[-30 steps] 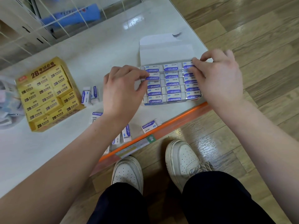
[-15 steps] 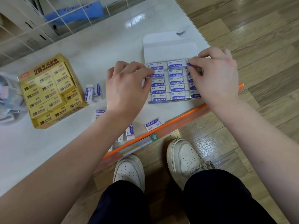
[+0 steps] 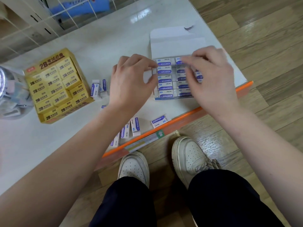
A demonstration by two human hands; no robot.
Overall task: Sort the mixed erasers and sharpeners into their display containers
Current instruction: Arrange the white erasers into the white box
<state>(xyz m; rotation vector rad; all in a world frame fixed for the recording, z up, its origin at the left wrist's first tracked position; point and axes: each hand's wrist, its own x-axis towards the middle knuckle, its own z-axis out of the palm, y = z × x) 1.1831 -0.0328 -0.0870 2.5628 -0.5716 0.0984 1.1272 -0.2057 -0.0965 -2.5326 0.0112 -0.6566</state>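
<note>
Motion blur smears the right hand (image 3: 211, 82), so whether its fingers pinch an eraser cannot be told; it hides the right-hand column of the display box (image 3: 177, 41). The left forearm (image 3: 85, 145) covers part of the loose erasers (image 3: 136, 126). The view's left edge cuts off the clear jar (image 3: 9, 95).

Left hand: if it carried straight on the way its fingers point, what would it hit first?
The left hand points its fingers right, at the top-left eraser in the white eraser box. They look almost on it, though depth is unclear.
</note>
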